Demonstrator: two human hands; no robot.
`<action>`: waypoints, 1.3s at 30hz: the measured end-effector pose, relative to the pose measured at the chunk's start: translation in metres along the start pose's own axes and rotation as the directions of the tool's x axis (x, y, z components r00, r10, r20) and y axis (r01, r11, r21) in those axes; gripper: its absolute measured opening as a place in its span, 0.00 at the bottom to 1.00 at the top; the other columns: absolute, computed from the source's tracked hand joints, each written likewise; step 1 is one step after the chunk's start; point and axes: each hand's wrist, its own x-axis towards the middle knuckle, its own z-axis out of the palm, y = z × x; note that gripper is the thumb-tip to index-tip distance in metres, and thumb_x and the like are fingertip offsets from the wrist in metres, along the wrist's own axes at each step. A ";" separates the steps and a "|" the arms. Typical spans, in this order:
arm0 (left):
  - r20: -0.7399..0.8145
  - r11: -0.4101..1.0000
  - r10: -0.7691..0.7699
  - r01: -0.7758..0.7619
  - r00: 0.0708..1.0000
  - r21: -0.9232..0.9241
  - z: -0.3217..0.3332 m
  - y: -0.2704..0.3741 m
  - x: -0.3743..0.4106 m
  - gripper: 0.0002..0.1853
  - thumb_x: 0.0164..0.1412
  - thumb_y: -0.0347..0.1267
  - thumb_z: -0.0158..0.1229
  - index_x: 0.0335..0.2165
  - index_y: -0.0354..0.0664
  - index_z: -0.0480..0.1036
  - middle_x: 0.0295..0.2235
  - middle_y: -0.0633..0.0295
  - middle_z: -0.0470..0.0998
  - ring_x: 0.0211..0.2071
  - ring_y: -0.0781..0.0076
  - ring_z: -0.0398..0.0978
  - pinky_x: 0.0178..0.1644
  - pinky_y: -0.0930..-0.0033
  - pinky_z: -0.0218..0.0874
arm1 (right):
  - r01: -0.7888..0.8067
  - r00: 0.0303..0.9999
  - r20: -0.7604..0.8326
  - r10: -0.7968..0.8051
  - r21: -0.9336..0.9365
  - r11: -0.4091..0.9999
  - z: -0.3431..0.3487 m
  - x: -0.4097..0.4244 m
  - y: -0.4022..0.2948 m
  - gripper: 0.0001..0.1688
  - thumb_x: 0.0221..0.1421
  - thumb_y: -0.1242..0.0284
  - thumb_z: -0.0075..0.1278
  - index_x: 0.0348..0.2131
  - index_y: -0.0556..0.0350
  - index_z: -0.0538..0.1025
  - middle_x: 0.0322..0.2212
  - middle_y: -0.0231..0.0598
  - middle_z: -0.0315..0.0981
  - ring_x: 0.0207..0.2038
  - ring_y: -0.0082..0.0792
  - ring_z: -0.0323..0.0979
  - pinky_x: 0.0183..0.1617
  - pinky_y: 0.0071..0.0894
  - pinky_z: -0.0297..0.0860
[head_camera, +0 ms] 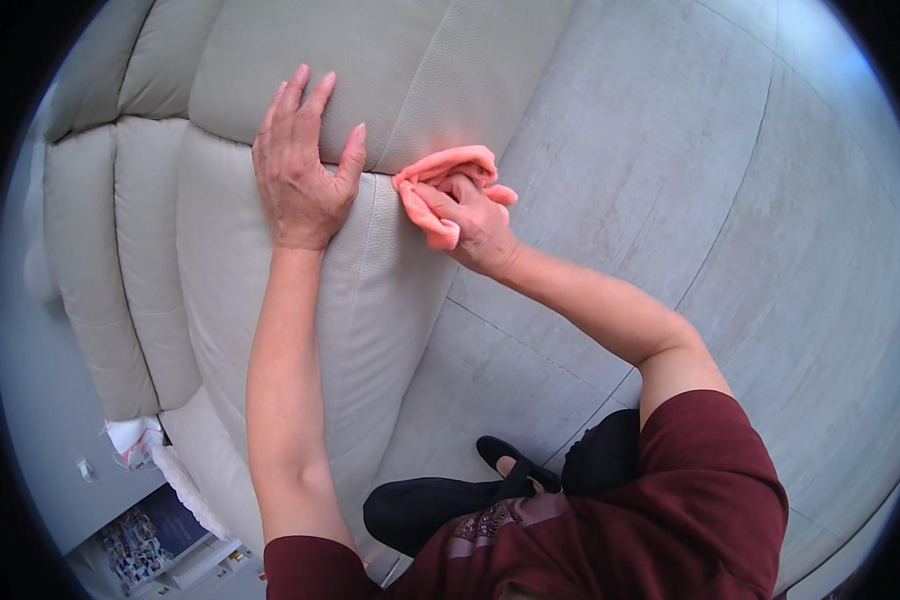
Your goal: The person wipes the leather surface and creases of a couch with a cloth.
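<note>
A pale grey leather sofa (229, 225) runs from top to bottom on the left. My left hand (304, 176) rests flat on it, fingers apart, across the seam between two seat cushions, and holds nothing. To its right, my right hand (476, 221) grips a bunched coral-pink cloth (450, 161). The cloth lies against the rounded front edge of the sofa, at the end of that same seam. Part of the cloth is tucked under my fingers, so its full shape is hidden.
Grey floor tiles (615, 150) lie along the sofa's front. A white packet with red marks (133, 441) and a white fluffy item (187, 491) are by the sofa's lower left end. Below them is a white shelf unit (202, 566). A black shoe (517, 461) is on the floor.
</note>
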 end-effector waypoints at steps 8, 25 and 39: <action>-0.047 1.000 -0.006 0.005 0.999 -0.027 0.004 -0.001 -0.002 0.26 0.50 0.41 0.57 0.49 0.50 0.69 0.53 0.63 0.66 0.54 0.59 0.62 0.56 0.59 0.53 | -0.206 0.978 0.001 0.207 -0.060 0.977 0.013 -0.070 0.079 0.28 0.40 0.81 0.49 0.45 0.47 0.72 0.42 0.42 0.65 0.44 0.44 0.64 0.48 0.40 0.61; -0.098 0.999 -0.004 -0.001 0.995 -0.050 0.007 -0.002 -0.005 0.24 0.50 0.38 0.57 0.48 0.48 0.70 0.52 0.60 0.68 0.53 0.57 0.64 0.56 0.60 0.54 | -0.803 0.107 0.325 0.940 0.585 -0.111 0.027 -0.047 0.074 0.11 0.45 0.78 0.47 0.33 0.63 0.67 0.29 0.40 0.70 0.29 0.31 0.70 0.32 0.31 0.69; -0.083 0.992 -0.096 0.089 0.992 -0.086 0.012 -0.010 -0.012 0.23 0.51 0.42 0.56 0.47 0.54 0.69 0.53 0.65 0.66 0.55 0.64 0.61 0.58 0.61 0.52 | -0.585 0.555 0.806 0.205 0.554 -0.593 -0.071 0.021 -0.032 0.28 0.38 0.76 0.45 0.44 0.63 0.62 0.38 0.51 0.66 0.43 0.50 0.68 0.53 0.49 0.64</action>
